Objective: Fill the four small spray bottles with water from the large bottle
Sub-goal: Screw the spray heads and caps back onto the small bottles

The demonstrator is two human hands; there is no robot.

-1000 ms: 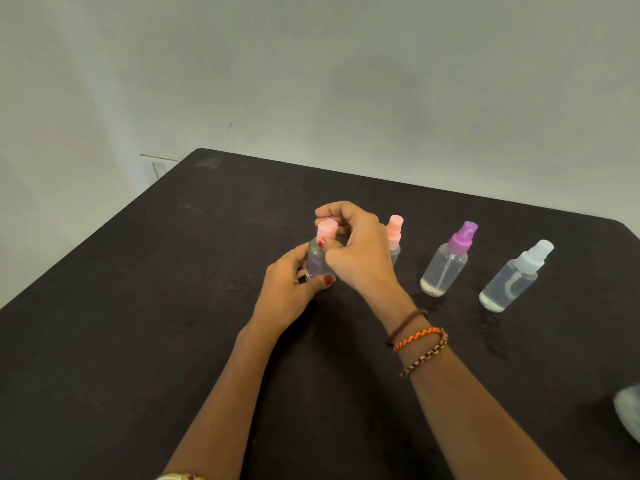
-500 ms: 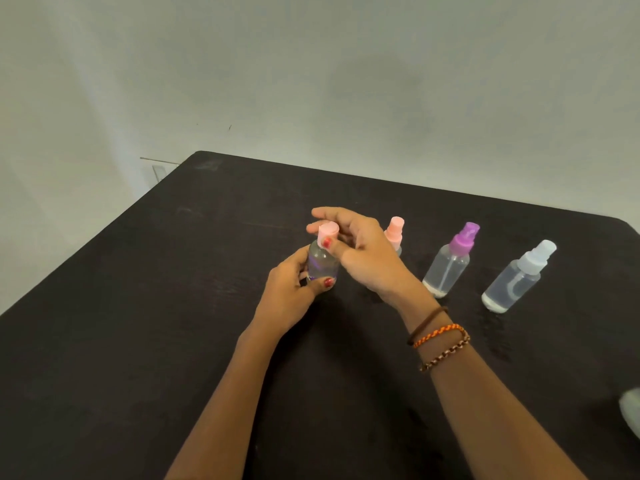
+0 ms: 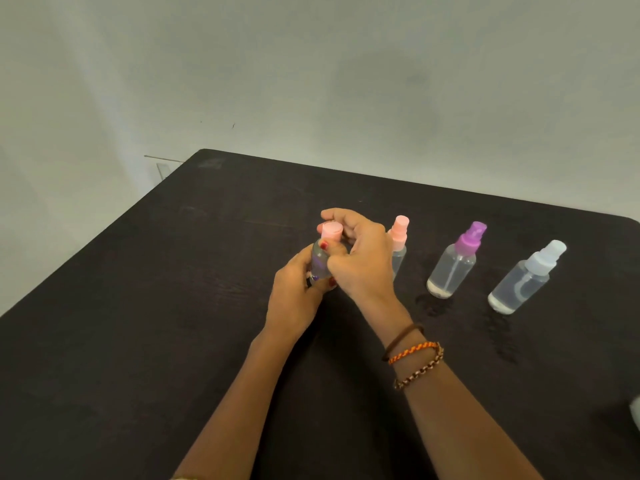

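Left hand (image 3: 294,296) wraps the clear body of the pink-capped spray bottle (image 3: 320,261), held just above the dark tabletop (image 3: 138,341). Right hand (image 3: 360,258) curls over it, fingers pinching its pink cap (image 3: 331,232). Right of that bottle stand three more: peach-capped bottle (image 3: 398,237), purple-capped bottle (image 3: 453,265), white-capped bottle (image 3: 523,282).

Black table (image 3: 145,323) (three spray bottles (image 3: 452,268))

Dim, even indoor light, soft overall. Table (image 3: 138,341) nearly black, grain faint. Weak shadows fall toward 6 o'clock from the bottles. Wall (image 3: 311,81) mottled grey. Wide-angle bending at edges; slight blur on hands.
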